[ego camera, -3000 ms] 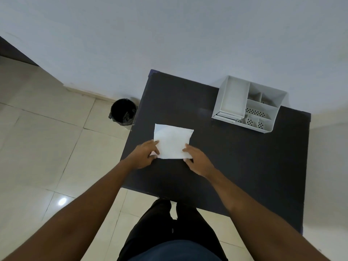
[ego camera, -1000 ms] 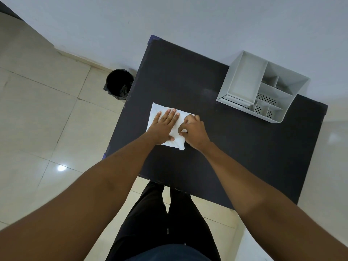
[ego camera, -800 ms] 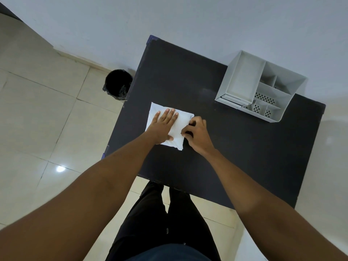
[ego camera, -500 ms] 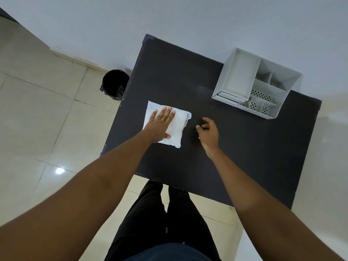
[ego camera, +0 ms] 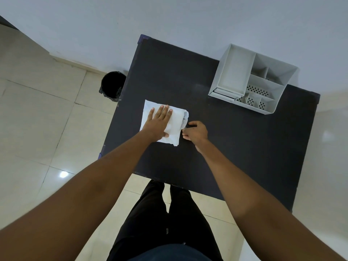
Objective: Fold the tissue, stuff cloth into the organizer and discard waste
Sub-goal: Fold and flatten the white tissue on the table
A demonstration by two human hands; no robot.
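Observation:
A white folded tissue (ego camera: 176, 121) lies on the left part of the black table (ego camera: 235, 147). My left hand (ego camera: 159, 122) rests flat on it, fingers spread, pressing it down. My right hand (ego camera: 195, 132) sits just to the right of the tissue, fingers curled at its right edge, where a layer is lifted slightly; I cannot tell whether they pinch it. The white plastic organizer (ego camera: 252, 80) stands at the table's far right, its compartments showing nothing inside. No cloth is in sight.
A black waste bin (ego camera: 112, 85) stands on the tiled floor by the table's left edge, near the white wall. My legs are at the table's near edge.
My right hand left the tissue, moved right, then came back to its right edge. The left hand stayed flat on the tissue throughout.

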